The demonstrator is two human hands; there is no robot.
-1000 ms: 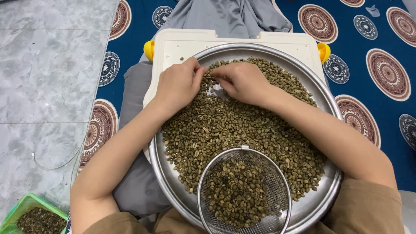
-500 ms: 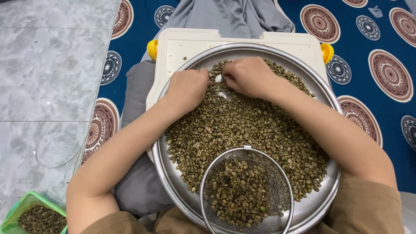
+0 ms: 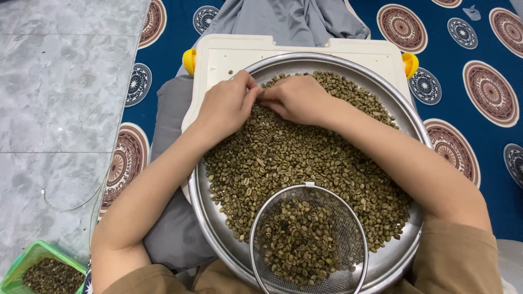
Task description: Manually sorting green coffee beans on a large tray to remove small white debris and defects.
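A wide round steel tray (image 3: 409,124) holds a thick layer of greenish coffee beans (image 3: 294,158). My left hand (image 3: 226,106) and my right hand (image 3: 297,99) rest side by side on the beans at the tray's far left, fingertips almost touching, fingers curled down into the beans. Whether either pinches a bean is hidden. A round wire-mesh sieve (image 3: 354,261) with more beans lies in the near part of the tray.
The tray sits on a white plastic board (image 3: 229,54) with yellow end caps. Grey cloth (image 3: 174,109) lies under it on a blue patterned mat (image 3: 479,32). Marble floor (image 3: 60,81) is at left. A green basket (image 3: 32,269) of dark beans stands at bottom left.
Both hands shifted slightly among the beans at the far side. They have drawn together, closing the small bare patch that showed between them.
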